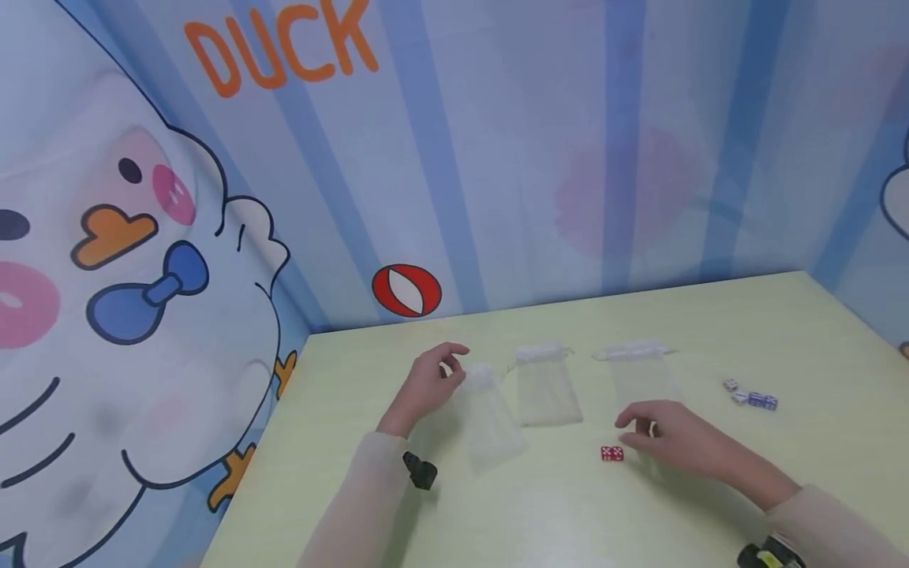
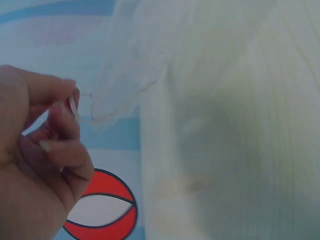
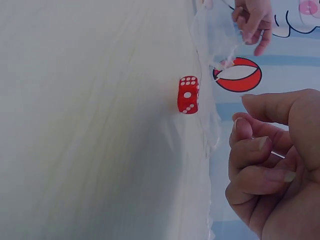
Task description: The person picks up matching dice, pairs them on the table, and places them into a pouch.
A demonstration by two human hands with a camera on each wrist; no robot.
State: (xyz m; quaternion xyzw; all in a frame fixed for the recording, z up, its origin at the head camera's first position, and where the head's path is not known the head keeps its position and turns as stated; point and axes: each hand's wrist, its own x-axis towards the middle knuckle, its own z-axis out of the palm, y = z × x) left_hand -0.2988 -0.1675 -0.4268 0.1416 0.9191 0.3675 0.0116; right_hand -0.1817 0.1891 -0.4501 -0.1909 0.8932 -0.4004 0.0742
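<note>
My left hand (image 1: 431, 385) is at the mouth of the leftmost sheer white drawstring bag (image 1: 491, 418). In the left wrist view its thumb and forefinger pinch the thin drawstring (image 2: 86, 94), which runs to the edge of the bag (image 2: 127, 65). My right hand (image 1: 671, 436) hovers beside two red dice (image 1: 612, 454) that sit side by side on the table. Its fingers (image 3: 250, 155) are loosely bent and hold nothing. White pips show on the red dice (image 3: 188, 95) in the right wrist view.
Two more sheer bags, a middle one (image 1: 547, 386) and a right one (image 1: 642, 375), lie flat on the pale table (image 1: 781, 331). White dice (image 1: 731, 385) and blue dice (image 1: 763, 401) are grouped at the right. A printed backdrop (image 1: 525, 158) stands along the table's far edge.
</note>
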